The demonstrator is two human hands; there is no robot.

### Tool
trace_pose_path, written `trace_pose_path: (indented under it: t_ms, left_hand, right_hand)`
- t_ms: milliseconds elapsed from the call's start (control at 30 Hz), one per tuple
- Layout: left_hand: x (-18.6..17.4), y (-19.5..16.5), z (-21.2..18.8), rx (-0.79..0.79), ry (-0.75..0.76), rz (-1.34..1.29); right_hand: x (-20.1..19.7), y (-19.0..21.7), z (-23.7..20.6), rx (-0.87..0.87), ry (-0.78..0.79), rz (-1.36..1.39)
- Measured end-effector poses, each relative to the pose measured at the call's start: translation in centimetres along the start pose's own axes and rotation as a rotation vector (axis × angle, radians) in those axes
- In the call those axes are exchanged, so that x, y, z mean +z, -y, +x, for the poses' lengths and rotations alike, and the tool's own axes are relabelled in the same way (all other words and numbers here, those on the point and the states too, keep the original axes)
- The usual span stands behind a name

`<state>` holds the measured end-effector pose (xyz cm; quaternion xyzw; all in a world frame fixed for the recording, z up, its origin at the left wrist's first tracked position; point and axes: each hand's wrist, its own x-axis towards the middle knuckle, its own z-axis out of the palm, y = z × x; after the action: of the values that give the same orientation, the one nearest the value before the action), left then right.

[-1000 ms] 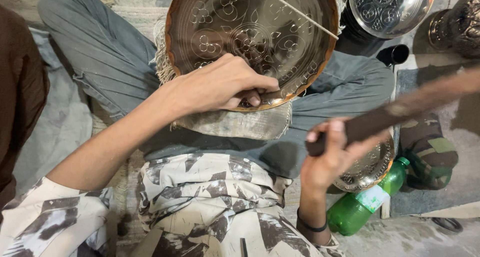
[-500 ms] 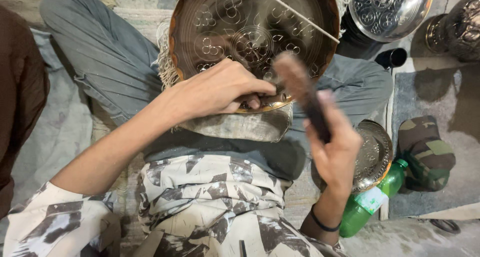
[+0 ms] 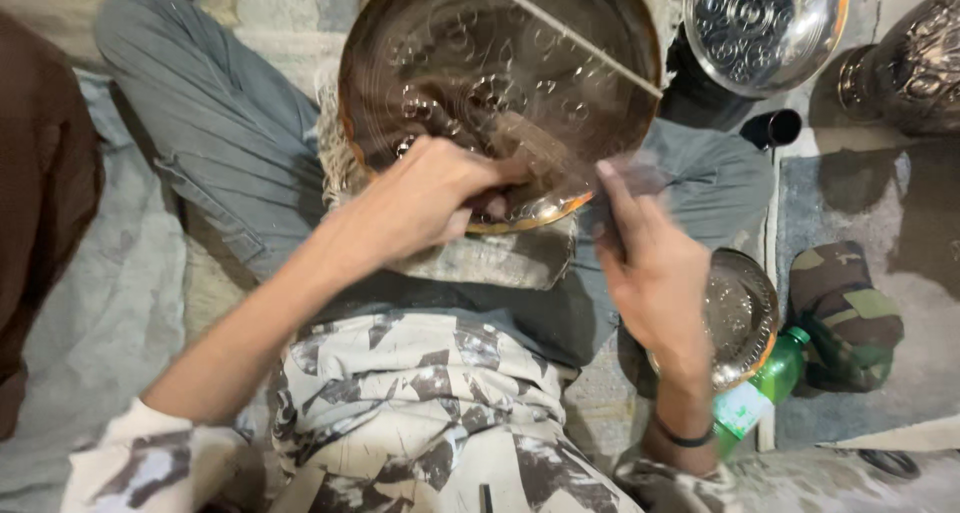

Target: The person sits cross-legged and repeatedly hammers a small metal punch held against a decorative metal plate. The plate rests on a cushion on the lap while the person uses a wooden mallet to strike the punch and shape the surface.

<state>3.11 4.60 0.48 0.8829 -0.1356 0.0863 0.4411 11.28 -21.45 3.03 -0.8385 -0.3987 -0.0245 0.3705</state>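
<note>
A large round engraved brass plate [image 3: 500, 53] leans on my lap, its lower rim resting on a grey pad [image 3: 490, 258]. My left hand [image 3: 430, 198] presses against that lower rim, fingers pinched around a small dark tool that is mostly hidden. My right hand [image 3: 650, 263] grips the handle of a dark hammer [image 3: 530, 148]. The hammer is blurred, and its head lies over the plate right beside my left fingers. A thin pale rod [image 3: 570, 33] crosses the upper face of the plate.
A silver engraved bowl [image 3: 765, 23] and a dark metal vase [image 3: 915, 63] stand at the top right, a small black cup [image 3: 775, 128] below them. A small brass bowl [image 3: 740, 313], a green bottle [image 3: 765, 383] and a camouflage bundle [image 3: 845, 313] lie right. Someone's brown sleeve [image 3: 40, 203] is left.
My right hand swung the hammer from out at the right, up and over, down onto the plate beside my left fingers. My left hand stayed at the rim.
</note>
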Motion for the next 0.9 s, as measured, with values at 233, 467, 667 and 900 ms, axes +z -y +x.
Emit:
trace_pose_path:
  t_ms: [233,467,667,900]
  left_hand:
    - [1.8,-1.8,-1.8,-0.248,-0.291,-0.105]
    - [3.6,-3.9,-2.8,-0.535,-0.509,-0.065]
    - [4.2,-4.5,-3.1,-0.498,-0.630,0.053]
    - [4.9,-4.6,-3.6,-0.579,-0.641,0.068]
  right_hand:
    - [-1.8,-0.6,3.4,0.090,0.176,-0.110]
    - [-3.7,0.0,7.8,-0.215,0.239,-0.214]
    - [-4.2,3.0,10.7,-0.322,0.564,-0.478]
    - [-4.7,3.7,11.8,-0.435,0.539,-0.561]
